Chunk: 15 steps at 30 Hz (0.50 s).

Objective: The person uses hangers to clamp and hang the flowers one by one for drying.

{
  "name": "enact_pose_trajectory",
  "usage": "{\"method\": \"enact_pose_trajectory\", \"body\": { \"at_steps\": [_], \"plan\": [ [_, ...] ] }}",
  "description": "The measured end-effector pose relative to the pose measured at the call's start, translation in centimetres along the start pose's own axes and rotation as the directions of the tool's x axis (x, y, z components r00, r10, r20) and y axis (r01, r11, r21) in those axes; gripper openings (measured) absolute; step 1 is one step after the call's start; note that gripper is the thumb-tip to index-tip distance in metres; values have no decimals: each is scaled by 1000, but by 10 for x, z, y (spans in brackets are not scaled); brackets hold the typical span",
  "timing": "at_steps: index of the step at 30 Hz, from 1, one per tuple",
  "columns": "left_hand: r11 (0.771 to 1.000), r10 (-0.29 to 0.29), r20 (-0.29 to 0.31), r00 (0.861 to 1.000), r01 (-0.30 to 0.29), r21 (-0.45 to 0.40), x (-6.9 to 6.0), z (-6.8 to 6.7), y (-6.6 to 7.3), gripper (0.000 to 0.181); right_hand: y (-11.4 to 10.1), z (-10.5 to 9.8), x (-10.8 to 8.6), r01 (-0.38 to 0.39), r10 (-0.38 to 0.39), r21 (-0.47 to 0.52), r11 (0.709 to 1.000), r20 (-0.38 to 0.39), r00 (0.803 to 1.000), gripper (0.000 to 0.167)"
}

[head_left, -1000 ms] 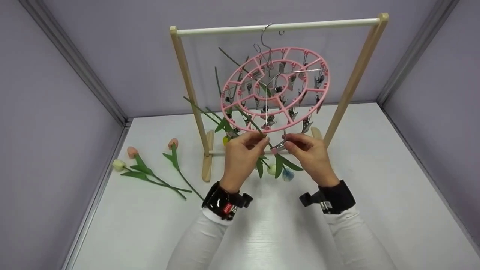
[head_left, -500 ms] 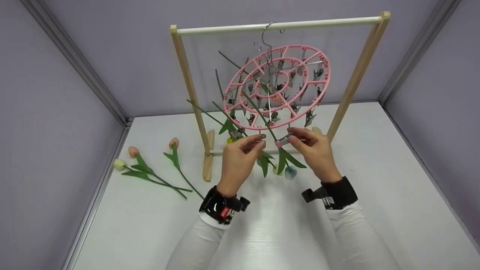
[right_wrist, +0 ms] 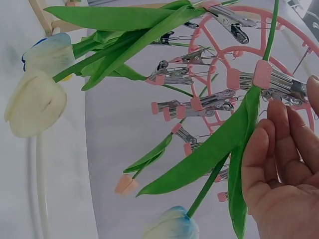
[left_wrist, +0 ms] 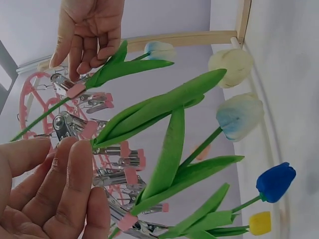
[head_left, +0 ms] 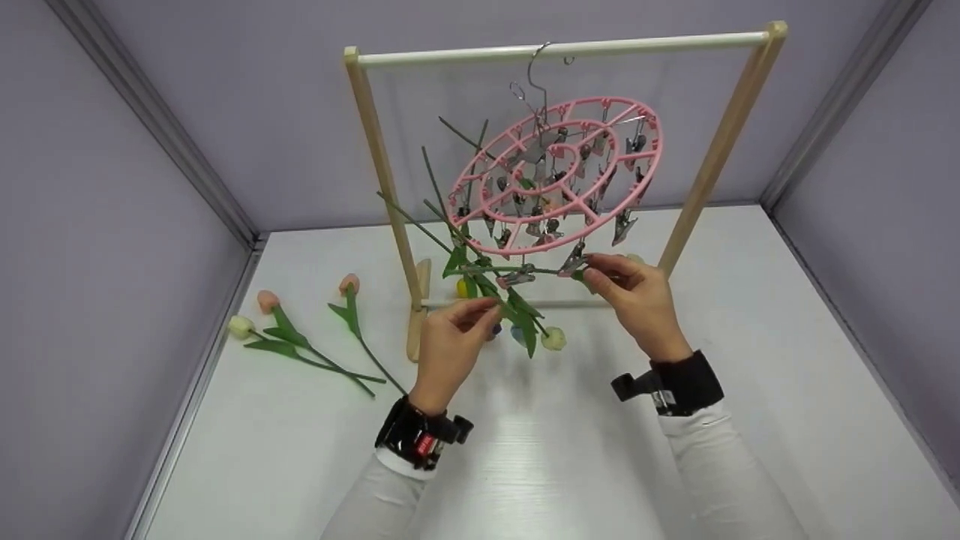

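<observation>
The blue-and-white tulip (right_wrist: 214,144) is held by a clip (right_wrist: 284,85) just left of the right hand (head_left: 637,307) — the nearer one — stem lying left-to-right; that hand and the left hand (head_left: 454,341) are loosely bent, apparently gripping nothing.

The left forearm (head_left: 379,491) and the right forearm (head_left: 731,461) reach forward, both slanting inward. The left hand (head_left: 452,343) and the right hand (head_left: 641,306) stay apart, each with its fingers (left_wrist: 75,174) softly bent.
</observation>
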<state>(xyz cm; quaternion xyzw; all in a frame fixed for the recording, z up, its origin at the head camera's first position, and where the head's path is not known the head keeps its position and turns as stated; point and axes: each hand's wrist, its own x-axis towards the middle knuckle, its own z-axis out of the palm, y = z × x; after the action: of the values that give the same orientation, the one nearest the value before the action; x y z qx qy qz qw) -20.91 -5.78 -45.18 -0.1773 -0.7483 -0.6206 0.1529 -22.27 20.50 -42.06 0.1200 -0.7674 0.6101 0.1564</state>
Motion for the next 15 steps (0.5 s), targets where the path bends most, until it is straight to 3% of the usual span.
{"method": "enact_pose_trajectory", "body": {
  "at_steps": [7,15],
  "plan": [
    [1000,-28,-22,999,28,3,-9,-13,-15,15,3,1,0,8,-7,-14,1000,3,1000,29],
    [992,-120,-43,992,121,31,-18,-29,-28,15,5,2,1,11,-11,-18,1000,-8,1000,28]
  ]
}}
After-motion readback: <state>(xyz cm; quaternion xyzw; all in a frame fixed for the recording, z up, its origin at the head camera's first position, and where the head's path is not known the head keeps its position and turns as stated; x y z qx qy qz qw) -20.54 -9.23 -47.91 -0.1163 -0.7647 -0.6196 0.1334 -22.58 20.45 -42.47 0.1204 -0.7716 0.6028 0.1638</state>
